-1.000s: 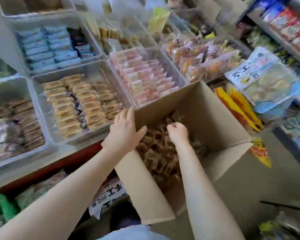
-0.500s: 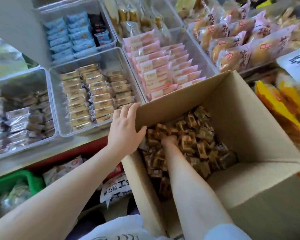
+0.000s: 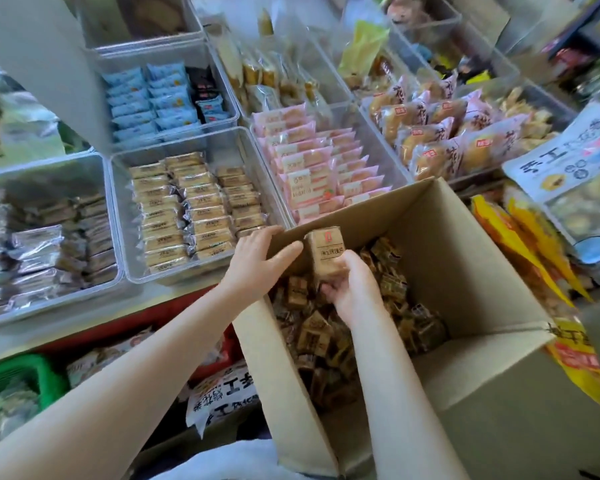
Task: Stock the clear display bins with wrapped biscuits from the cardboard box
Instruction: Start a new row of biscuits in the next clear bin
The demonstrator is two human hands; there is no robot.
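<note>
Head view. The box (image 3: 413, 237) stands open-topped against the front of the shelf, its far wall just beside the bins, so that a packet has only a short way to travel from one to the other. Loose brown packets (image 3: 326, 337) lie heaped on its floor, pointing every way. Beyond the far wall, the middle bin (image 3: 194, 140) holds tan biscuits laid flat in neat columns, each long axis running left to right; its far part is bare. These look like the same goods as the held stack, so this bin is the likely target.

The left hand (image 3: 257, 261) rests on the box's near-left corner, fingers straight and close together over the rim, thumb inside the wall, probably steadying the box while the other hand works.

The right hand (image 3: 352, 285) holds a small stack of biscuits (image 3: 326, 256) above the heap, near the far-left corner of the box. Its fingers curl round the stack's lower end. The stack stands nearly upright, long axis vertical, printed face toward the camera, red mark at top. It would need turning flat to match the rows.
</note>
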